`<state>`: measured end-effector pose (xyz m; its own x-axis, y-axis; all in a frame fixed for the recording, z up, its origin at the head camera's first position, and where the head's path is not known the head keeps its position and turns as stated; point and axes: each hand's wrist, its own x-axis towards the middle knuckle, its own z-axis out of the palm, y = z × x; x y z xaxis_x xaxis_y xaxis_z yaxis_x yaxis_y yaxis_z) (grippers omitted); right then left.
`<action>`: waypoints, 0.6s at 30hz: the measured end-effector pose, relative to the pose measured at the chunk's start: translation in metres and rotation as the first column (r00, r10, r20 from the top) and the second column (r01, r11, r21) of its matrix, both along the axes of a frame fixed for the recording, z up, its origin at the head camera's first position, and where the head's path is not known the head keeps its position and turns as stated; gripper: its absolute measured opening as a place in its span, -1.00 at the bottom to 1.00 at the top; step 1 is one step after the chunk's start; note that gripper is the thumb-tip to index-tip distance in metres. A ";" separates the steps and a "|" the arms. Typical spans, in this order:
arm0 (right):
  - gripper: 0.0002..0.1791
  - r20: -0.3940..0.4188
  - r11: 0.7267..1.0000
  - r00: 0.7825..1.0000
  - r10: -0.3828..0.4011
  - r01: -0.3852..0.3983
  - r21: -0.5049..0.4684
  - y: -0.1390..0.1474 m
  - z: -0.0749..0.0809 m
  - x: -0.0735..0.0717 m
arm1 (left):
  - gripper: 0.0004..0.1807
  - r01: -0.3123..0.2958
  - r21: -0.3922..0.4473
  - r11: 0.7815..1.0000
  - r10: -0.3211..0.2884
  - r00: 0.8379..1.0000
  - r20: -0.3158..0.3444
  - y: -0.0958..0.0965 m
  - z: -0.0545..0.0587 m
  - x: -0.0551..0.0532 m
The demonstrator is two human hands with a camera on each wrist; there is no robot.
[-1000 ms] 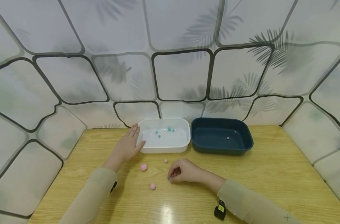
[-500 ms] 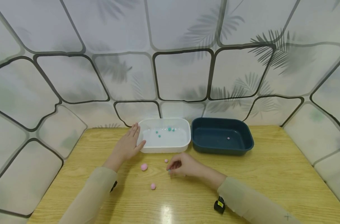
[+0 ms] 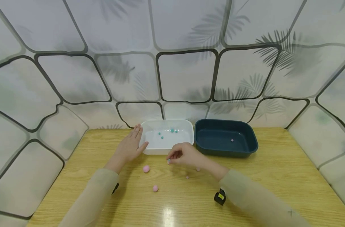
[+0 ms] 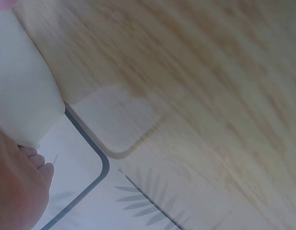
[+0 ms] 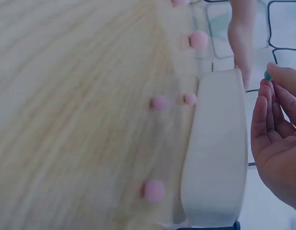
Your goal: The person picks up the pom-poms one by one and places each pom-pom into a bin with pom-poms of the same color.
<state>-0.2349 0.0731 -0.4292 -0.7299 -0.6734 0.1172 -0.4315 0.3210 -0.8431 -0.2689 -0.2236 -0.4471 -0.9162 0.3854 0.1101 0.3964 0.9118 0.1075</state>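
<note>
My right hand (image 3: 186,154) pinches a small teal ball (image 5: 267,75) between thumb and fingertips, held just in front of the white tub (image 3: 155,151). Several similar teal balls (image 3: 172,130) lie inside that tub. Against the tub's left end rests my left hand (image 3: 128,147), fingers straight and thumb at the near corner; the left wrist view catches only part of that hand (image 4: 18,187) beside the white wall. Several pink balls of differing size are on the table, among them a large one (image 3: 146,169) and one nearer the front (image 3: 155,188).
A navy tub (image 3: 225,153) stands right beside the white one, with a tiny pink ball (image 3: 232,140) in it. Two more pink balls, one small (image 3: 187,177), lie below the right wrist. A patterned backdrop (image 3: 186,77) rises behind the wooden table (image 3: 274,176).
My right hand has moved away from the table's front toward the white tub, carrying the teal ball. Pink balls formerly hidden under it now show. The left hand keeps its place.
</note>
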 end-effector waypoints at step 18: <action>-0.84 -0.033 0.983 0.983 -0.183 0.184 0.028 0.004 0.020 -0.047 | -0.13 0.007 -0.011 1.000 -0.006 1.000 0.009 -0.001 -0.001 -0.001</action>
